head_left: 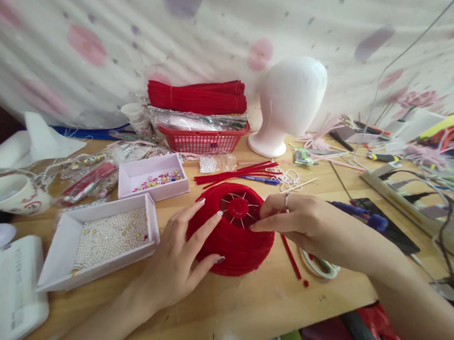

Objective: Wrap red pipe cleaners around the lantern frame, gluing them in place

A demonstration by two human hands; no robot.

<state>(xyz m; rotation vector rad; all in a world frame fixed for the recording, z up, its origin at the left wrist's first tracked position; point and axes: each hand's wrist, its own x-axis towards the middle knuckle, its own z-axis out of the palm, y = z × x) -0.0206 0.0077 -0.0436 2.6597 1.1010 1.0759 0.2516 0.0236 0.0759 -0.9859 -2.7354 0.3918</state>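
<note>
Fuzzy red domed pipe-cleaner shell (231, 238) on your desk (240, 302).
Your spread left hand (182, 261) cups it; right hand (305, 223) pinches its rim; pearl-filled white card tray (58, 253) at nine o'clock.

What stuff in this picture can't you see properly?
- Head view: what the right hand pinches on the red lantern: its fingertips cover it.
- The red lantern's left side: behind the left hand.
- White roll: half under the right wrist.
- Mug: blurred, its print unreadable.

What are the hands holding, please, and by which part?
The red lantern: the left hand cups its left side, and the right hand pinches its top rim.
</note>
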